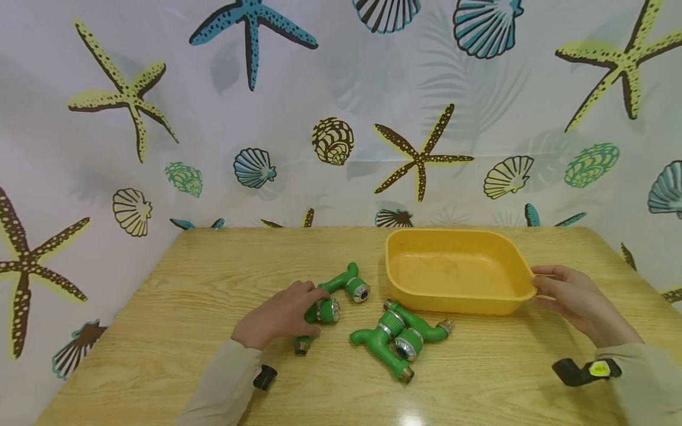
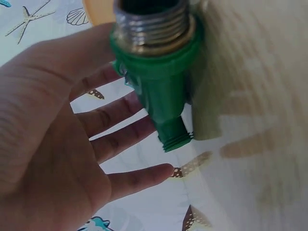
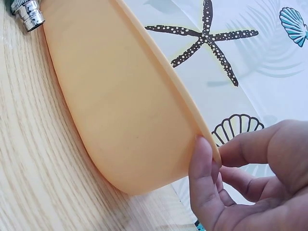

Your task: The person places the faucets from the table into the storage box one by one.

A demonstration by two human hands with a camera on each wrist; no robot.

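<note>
a wooden table (image 1: 176, 307) stands against a curtain (image 1: 330, 71) printed with starfish and shells, which closes off its far edge and runs along both its sides. the left hand (image 1: 279, 313) lies over a green hose fitting (image 1: 333, 296) near the middle of the table; in the left wrist view the fingers (image 2: 120, 144) are spread apart and nearly straight beside the fitting's green body, with its metal threaded end close to the camera, and they are not curled round it there, though whether the thumb presses it cannot be told. the right hand (image 1: 578, 302) holds the right rim of a yellow tray (image 1: 511, 248); in the right wrist view its thumb (image 3: 204, 178) lies against the outer wall just under the rim while the other fingers curl over the lip from the far side, pinching the edge. the tray sits right of centre, towards the back, its far edge close to the table's back edge and the curtain. two more green fittings (image 1: 399, 340) lie crossed over each other just in front of the tray's near left corner, one metal end nearly touching its wall. bare wood lies open to the left of the left hand and along the near edge between the two sleeves.
</note>
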